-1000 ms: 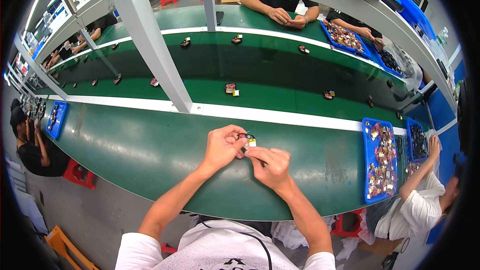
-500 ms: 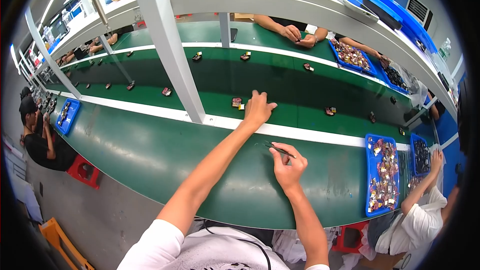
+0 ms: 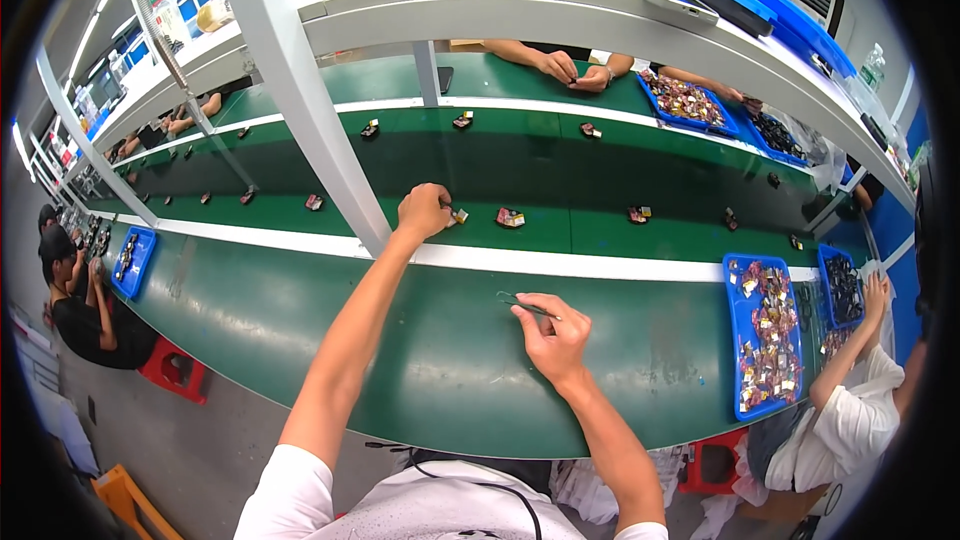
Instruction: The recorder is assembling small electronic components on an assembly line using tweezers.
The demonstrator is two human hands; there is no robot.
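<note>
My left hand (image 3: pixel 426 211) reaches across the bench onto the green belt. Its fingers are curled down on a small electronic part (image 3: pixel 459 216) with a pale yellow tab, which shows partly beside the fingertips. Just right of it on the belt lies a similar dark and reddish part (image 3: pixel 510 217). Over the near green worktop, my right hand (image 3: pixel 556 333) pinches a pair of dark tweezers (image 3: pixel 535 309). Their tips point left and touch nothing.
More small parts, such as one to the right (image 3: pixel 638 214), ride the belt. A blue tray (image 3: pixel 729 340) full of parts stands at right. A grey post (image 3: pixel 335 140) rises by my left hand, under a white shelf (image 3: pixel 500 20). Co-workers sit left, right and opposite.
My left hand has moved left and its spread fingers have curled onto a part; the spot it covered now shows another part. My right hand still holds the tweezers. The view has shifted slightly.
</note>
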